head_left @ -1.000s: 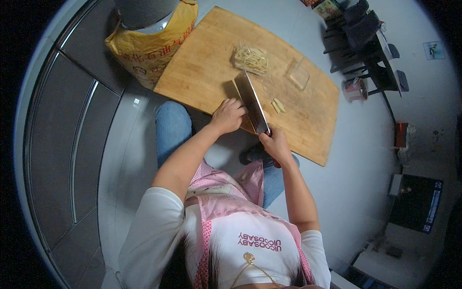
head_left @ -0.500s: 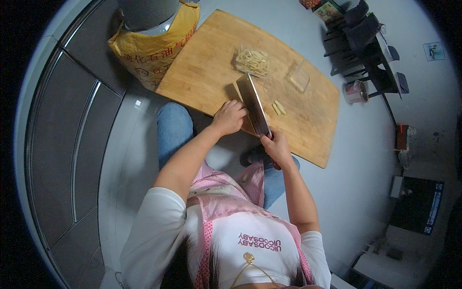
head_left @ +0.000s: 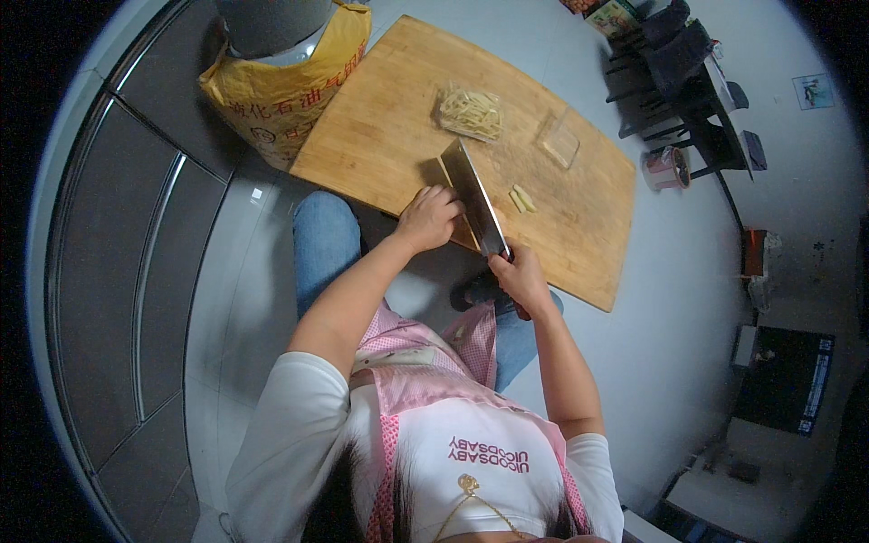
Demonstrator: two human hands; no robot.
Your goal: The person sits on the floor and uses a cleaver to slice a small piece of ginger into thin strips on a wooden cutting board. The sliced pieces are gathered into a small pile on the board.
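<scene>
My right hand (head_left: 520, 279) grips the handle of a broad-bladed cleaver (head_left: 476, 197) at the near edge of a wooden cutting board (head_left: 371, 127). The blade slants up and to the left across the board. Just left of it, my left hand (head_left: 430, 218) is curled, fingertips close against the blade's side. Whatever those fingers hold down is hidden by the hand and blade. A few pale cut pieces (head_left: 522, 199) lie right of the blade. Beyond its tip sits a clear container of pale cut strips (head_left: 471, 115). A clear, shallow plastic tray (head_left: 558, 145) rests to its right.
A yellow sack (head_left: 272, 104) around a grey cylinder stands left of the board. Dark cabinets (head_left: 109, 253) line the left side. My knees are under the board's near edge. A pink bin (head_left: 666, 168), dark chairs (head_left: 674, 63) and a table are at the far right.
The cleaver's blade has shifted slightly left, toward my left hand. Both hands keep nearly the same places, and the pieces on the board look unchanged.
</scene>
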